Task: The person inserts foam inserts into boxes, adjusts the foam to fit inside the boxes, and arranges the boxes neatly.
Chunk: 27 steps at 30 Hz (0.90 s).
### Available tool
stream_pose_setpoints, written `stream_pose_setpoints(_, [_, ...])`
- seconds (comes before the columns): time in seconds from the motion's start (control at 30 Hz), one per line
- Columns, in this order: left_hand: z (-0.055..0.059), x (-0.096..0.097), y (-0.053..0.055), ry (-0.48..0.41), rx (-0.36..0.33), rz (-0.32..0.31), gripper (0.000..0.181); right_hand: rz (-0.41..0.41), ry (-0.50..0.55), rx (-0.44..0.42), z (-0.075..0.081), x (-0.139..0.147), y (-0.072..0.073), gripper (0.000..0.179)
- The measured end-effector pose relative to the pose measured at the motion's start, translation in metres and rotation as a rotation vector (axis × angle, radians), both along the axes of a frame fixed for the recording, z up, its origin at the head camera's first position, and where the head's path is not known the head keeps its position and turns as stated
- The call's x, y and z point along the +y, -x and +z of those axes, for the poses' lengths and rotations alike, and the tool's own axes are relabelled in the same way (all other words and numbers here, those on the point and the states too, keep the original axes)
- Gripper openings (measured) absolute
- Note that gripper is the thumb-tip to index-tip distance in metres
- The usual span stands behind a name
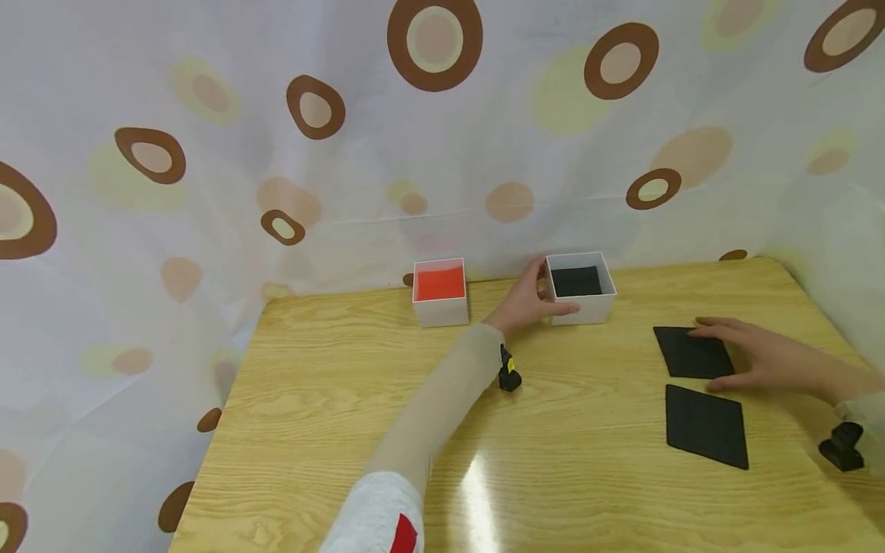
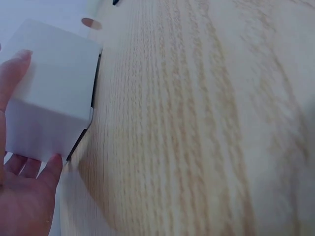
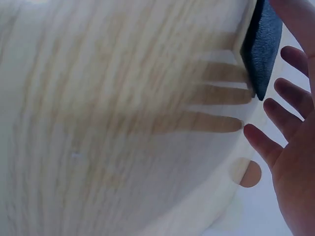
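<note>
At the back of the table, my left hand (image 1: 523, 302) grips a white open-topped box (image 1: 584, 309) by its left corner. Its thumb lies across the front wall while the fingers reach round the side. Inside that box sits a black piece (image 1: 577, 282). The left wrist view shows the same box (image 2: 54, 73) between thumb and fingertips. Over on the right, my right hand (image 1: 767, 355) hovers at a flat black square (image 1: 691, 352), its fingers spread and overlapping the square's right edge. The right wrist view has this hand (image 3: 300, 162) beside a black square (image 3: 263, 51).
A second white box (image 1: 442, 312) holding a red-orange piece (image 1: 440, 284) stands left of the gripped one. Another black square (image 1: 707, 426) lies nearer on the wooden table (image 1: 332, 415). A patterned curtain (image 1: 429, 153) hangs right behind the table's back edge.
</note>
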<state>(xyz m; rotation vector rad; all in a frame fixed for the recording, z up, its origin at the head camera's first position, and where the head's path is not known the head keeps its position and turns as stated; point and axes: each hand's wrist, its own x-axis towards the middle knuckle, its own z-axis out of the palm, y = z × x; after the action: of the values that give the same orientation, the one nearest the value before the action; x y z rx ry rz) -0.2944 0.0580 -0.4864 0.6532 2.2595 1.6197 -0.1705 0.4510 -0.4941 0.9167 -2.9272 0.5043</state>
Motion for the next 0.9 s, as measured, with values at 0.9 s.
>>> stream_pose_setpoints(0.9, [-0.0028, -0.0015, 0.0024, 0.053, 0.01, 0.021, 0.111, 0.024, -0.104, 0.165, -0.0003, -0.0082, 0.0021, 0.073])
